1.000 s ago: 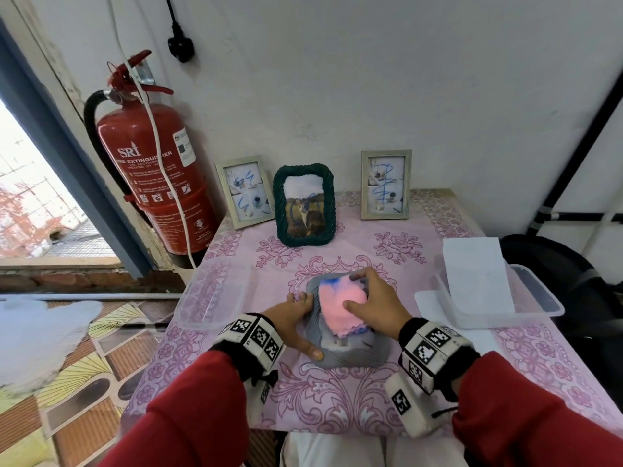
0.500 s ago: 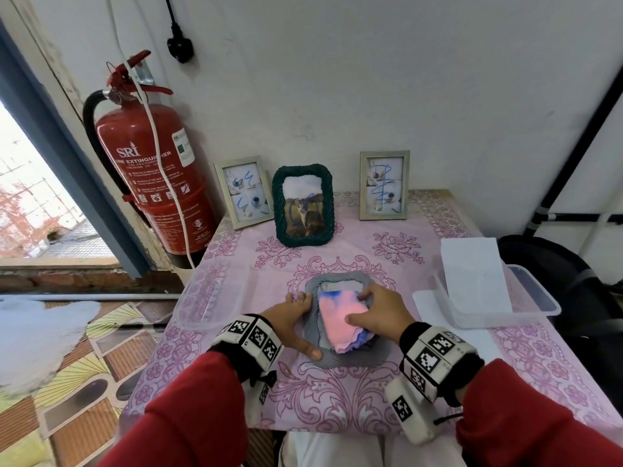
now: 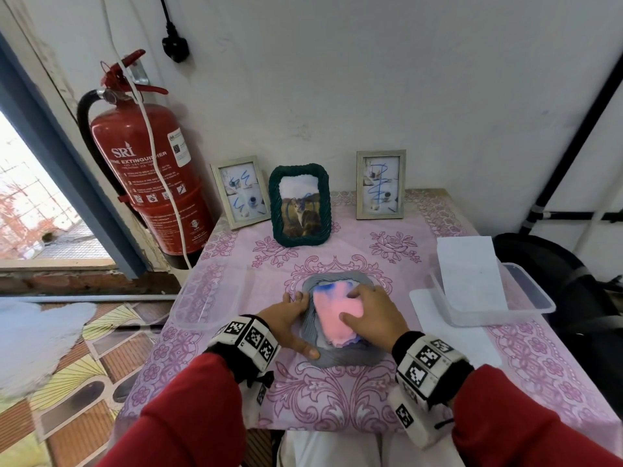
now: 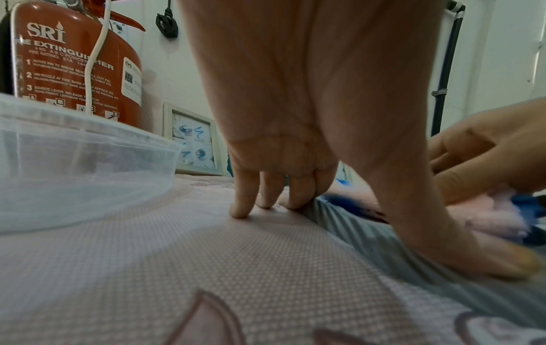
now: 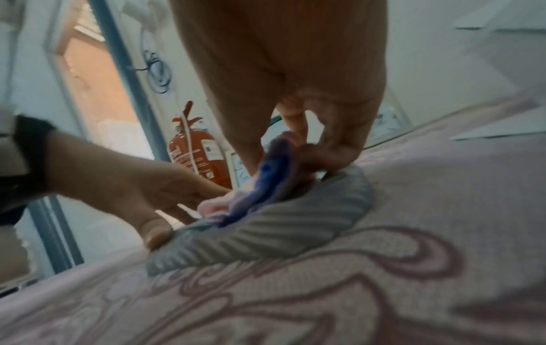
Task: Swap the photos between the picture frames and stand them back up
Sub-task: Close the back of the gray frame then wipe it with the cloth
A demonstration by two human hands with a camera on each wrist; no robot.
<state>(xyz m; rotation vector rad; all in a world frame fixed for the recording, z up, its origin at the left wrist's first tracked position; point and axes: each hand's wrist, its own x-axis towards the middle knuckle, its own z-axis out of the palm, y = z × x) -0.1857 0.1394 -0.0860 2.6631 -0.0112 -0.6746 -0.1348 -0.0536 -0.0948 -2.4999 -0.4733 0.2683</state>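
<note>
Head view: a grey frame [image 3: 340, 352] lies flat mid-bench [image 3: 438, 392], long axis running away from the person. The right hand [image 3: 374, 315] holds a pink cloth [image 3: 335, 315] on its centre.

Left wrist view: the left hand [image 4: 295, 140] braces the frame's near-left edge, fingers straight, thumb pressing the rim.

Right wrist view: the right hand's fingers [image 5: 339, 149] curl around the bunched cloth. Hard rubbing could slide the frame unless the bracing hand holds.
</note>
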